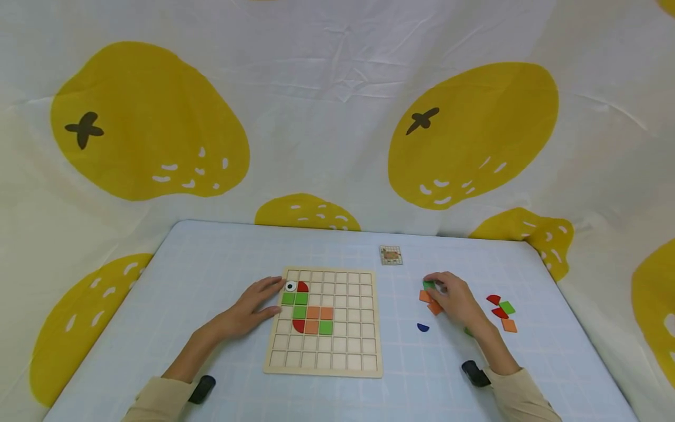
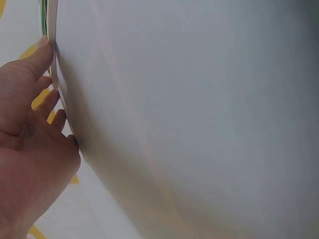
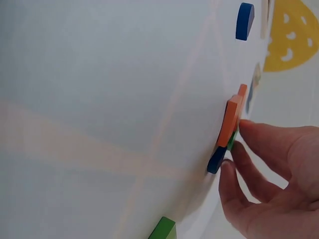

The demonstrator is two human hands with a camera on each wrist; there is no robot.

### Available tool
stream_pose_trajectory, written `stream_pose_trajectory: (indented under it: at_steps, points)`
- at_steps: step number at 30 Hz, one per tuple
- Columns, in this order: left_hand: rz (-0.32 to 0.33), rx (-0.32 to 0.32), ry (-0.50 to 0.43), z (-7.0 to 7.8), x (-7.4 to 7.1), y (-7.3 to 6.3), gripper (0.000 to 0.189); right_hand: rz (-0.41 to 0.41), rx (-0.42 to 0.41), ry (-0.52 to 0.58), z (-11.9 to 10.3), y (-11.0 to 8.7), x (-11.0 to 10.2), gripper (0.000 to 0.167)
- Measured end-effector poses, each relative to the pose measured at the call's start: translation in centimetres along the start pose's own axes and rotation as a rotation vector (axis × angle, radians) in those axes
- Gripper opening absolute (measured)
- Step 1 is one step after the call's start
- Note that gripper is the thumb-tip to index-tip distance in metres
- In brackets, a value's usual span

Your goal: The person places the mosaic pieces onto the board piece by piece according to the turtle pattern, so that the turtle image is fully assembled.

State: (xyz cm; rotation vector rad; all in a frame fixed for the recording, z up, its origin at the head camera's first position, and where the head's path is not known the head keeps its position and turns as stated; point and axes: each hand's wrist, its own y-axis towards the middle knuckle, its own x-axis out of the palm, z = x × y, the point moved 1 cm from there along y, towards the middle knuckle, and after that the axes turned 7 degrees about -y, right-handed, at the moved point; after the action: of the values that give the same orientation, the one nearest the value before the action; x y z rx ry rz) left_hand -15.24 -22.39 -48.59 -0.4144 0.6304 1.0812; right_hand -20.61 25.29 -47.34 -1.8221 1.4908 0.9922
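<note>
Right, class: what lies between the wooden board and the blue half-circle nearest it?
In the head view, only bare tablecloth lies between the wooden board and the blue half-circle; no piece sits in that gap.

Board (image 1: 354,343) looked like bare wood, matt. Blue piece (image 1: 423,327) looked smooth. Table cover (image 1: 422,381) appeared smooth, matt. Backdrop (image 1: 316,129) was creased cloth, faintly glossy. Sleeve (image 1: 519,395) seemed matt cloth.

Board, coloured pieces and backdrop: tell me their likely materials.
Board: probably wood, matte; pale beige tone, thin raised grid.
Coloured pieces: painted wood or plastic, I can't tell which; smooth faces and edges, no clear grain.
Backdrop: fabric or thin plastic sheet, perhaps slightly glossy; creases and soft folds show.
</note>
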Motion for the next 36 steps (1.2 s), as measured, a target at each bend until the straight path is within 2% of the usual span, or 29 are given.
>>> stream_pose_trajectory:
  at_steps: [9,23,30,36]
  points:
    - [-0.004,0.008,0.008,0.0,0.1,0.3,0.064,-0.010,0.017,0.003,0.2,-0.1,-0.1,0.030]
    - [-0.015,-0.017,0.006,-0.1,0.0,0.2,0.064,0.052,-0.054,0.058,-0.5,-0.2,0.2,0.017]
    - [-0.016,-0.012,-0.002,0.1,-0.1,0.1,0.064,0.071,-0.065,0.046,-1.9,-0.3,0.9,0.021]
    - [-0.013,0.005,-0.003,0.2,-0.2,0.2,0.063,0.089,-0.090,0.082,-3.3,-0.4,1.5,0.020]
